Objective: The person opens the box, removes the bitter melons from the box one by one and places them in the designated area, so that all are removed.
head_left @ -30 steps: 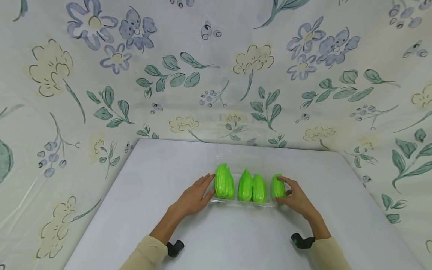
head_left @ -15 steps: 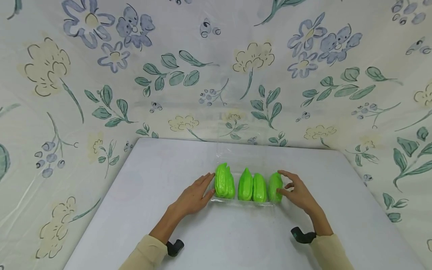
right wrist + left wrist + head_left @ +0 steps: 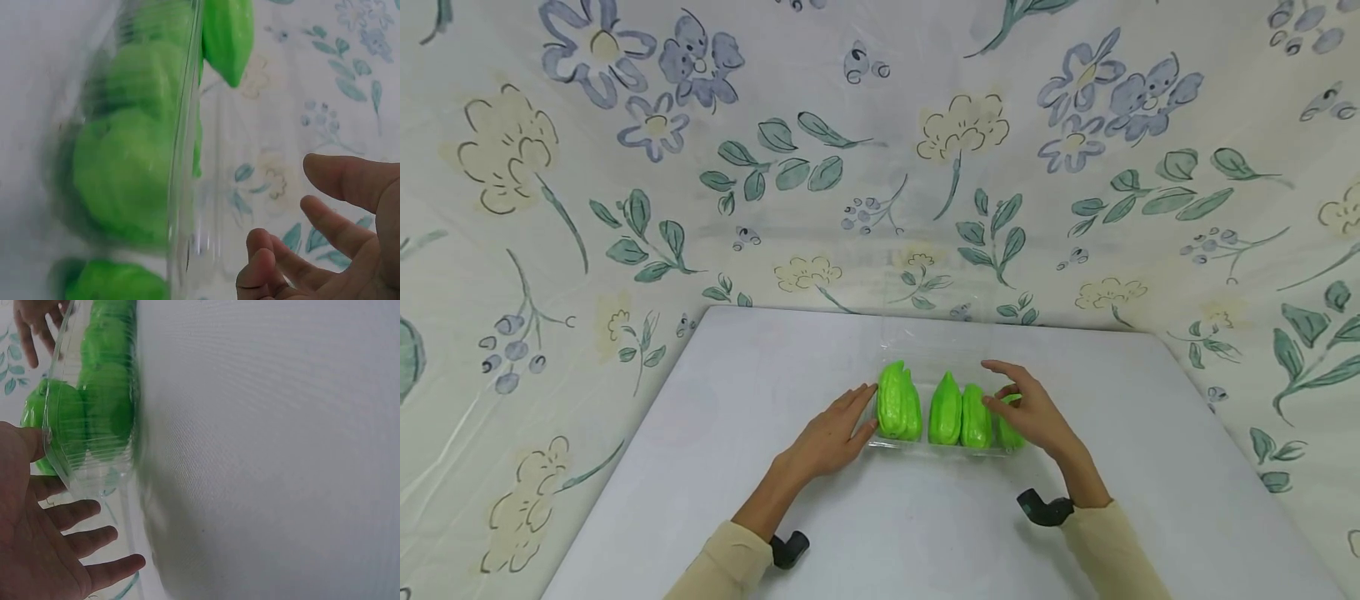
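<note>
Bright green, ridged, long fruits with pointed tips [image 3: 945, 412] sit side by side in a clear plastic clamshell box [image 3: 898, 445], its see-through lid [image 3: 936, 337] standing up behind. At the left end, one fruit [image 3: 891, 400] lies raised on another. My left hand [image 3: 831, 437] rests against the box's left end; in the left wrist view its thumb is at the rim and its fingers [image 3: 94, 540] are spread straight. Above the box's right part hovers my right hand [image 3: 1033, 408], loosely bent and holding nothing, partly hiding the rightmost fruit [image 3: 1011, 433]. The right wrist view shows bare fingertips [image 3: 322, 169] beside the box.
The box stands on a white table [image 3: 760, 358], towards its back edge. Behind and around the table hangs a floral-printed sheet [image 3: 865, 108]. A black wrist camera [image 3: 790, 550] sits under the left wrist and another [image 3: 1045, 508] under the right.
The rightmost fruit has come leftward into the box and out of the right hand's fingers. The right hand has then moved left and up over the box. The left hand stays put.
</note>
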Demonstrator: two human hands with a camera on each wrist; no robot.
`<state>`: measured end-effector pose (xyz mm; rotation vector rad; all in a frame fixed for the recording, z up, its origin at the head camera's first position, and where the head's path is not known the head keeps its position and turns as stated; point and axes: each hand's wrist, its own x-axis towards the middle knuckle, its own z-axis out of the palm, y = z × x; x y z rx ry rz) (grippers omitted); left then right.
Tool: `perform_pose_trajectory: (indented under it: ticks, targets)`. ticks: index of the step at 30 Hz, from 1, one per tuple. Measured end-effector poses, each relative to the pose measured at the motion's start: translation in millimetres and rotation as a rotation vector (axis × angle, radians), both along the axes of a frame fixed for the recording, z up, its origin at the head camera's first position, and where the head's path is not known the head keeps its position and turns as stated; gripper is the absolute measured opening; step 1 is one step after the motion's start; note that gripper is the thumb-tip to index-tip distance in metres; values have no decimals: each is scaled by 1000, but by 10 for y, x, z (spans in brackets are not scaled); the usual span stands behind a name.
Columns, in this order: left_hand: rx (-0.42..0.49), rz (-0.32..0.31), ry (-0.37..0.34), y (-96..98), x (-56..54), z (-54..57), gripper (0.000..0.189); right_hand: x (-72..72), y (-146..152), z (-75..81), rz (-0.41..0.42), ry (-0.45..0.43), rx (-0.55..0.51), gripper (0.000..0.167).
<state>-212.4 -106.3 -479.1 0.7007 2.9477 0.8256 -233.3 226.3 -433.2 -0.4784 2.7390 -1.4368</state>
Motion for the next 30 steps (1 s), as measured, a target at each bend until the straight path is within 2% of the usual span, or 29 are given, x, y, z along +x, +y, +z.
perform_pose_trajectory:
  ticks: [16, 25, 30]
  targets:
    - [3, 1, 6, -2, -11, -22, 61, -90, -740, -9, 206, 77, -33, 53]
    - [-6, -8, 2, -16, -16, -19, 60, -68, -1033, -79, 238, 44, -34, 57]
    - [9, -10, 10, -21, -12, -22, 60, -61, -1151, -120, 223, 53, -4, 60]
